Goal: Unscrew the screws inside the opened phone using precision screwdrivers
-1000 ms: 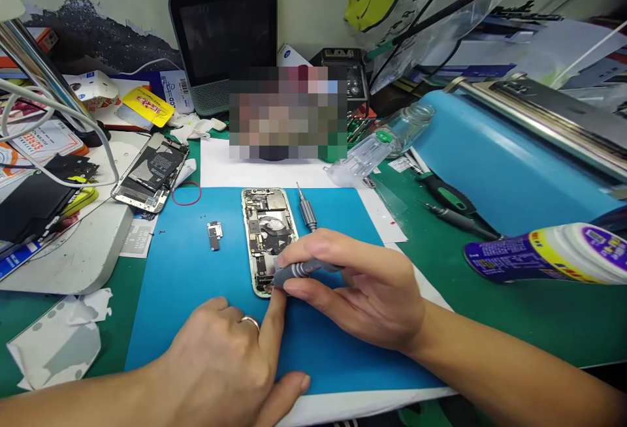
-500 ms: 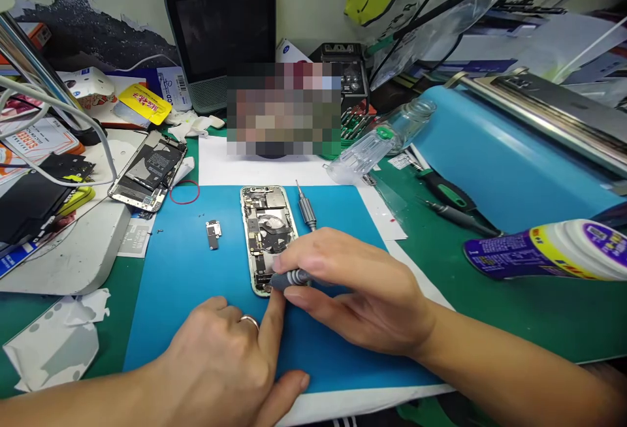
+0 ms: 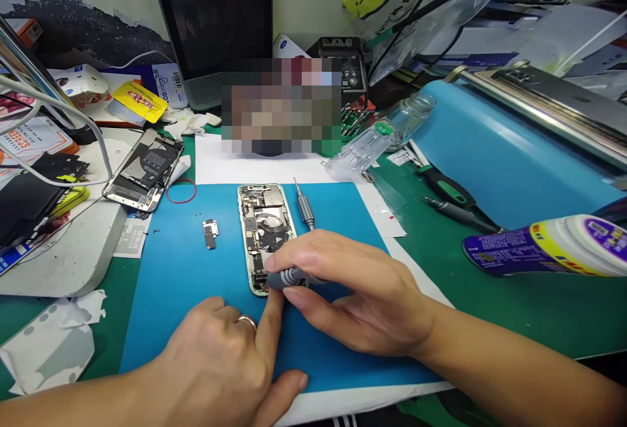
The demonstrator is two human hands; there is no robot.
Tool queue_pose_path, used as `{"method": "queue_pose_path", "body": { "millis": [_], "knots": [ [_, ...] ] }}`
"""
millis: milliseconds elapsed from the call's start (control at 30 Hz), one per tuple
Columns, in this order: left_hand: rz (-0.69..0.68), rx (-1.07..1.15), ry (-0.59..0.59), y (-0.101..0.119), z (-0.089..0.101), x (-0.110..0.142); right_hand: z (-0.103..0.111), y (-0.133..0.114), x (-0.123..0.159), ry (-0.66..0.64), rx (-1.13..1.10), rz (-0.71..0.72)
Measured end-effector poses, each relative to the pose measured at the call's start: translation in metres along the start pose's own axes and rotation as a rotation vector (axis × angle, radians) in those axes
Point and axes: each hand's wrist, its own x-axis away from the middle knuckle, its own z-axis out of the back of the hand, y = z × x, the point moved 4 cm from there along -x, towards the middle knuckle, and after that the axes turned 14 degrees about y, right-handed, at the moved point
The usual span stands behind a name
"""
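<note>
An opened smartphone lies on the blue mat, its inner parts exposed. My right hand is closed, with thumb and fingers pinching the grey ridged handle of a small screwdriver over the phone's lower end. The screwdriver's tip is hidden. My left hand, ring on one finger, has its index finger stretched to the phone's bottom edge, beside the screwdriver handle. Its other fingers are curled, holding nothing visible, and the thumb is apart. A second screwdriver lies right of the phone; a small metal-and-black part lies left of it.
Another opened phone leans on a white box at left, near a red rubber band. Tiny screws lie on the mat. At right are a purple bottle, a green-and-black tool and a clear plastic bottle. A screen device stands behind.
The whole view has shifted slightly. Both hands keep nearly the same place at the phone's lower end; the screwdriver handle has tilted a little in my right hand.
</note>
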Motion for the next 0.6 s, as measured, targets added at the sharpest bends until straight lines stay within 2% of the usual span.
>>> {"method": "queue_pose_path", "body": {
  "millis": [333,600],
  "knots": [
    [0.000,0.004,0.010,-0.0005,-0.0030,0.0023,0.0002,-0.0002,0.0009,-0.023,-0.023,-0.004],
    [0.003,0.019,-0.008,-0.0011,-0.0007,-0.0001,0.0007,-0.0019,-0.0017,-0.026,-0.018,0.054]
  ]
}}
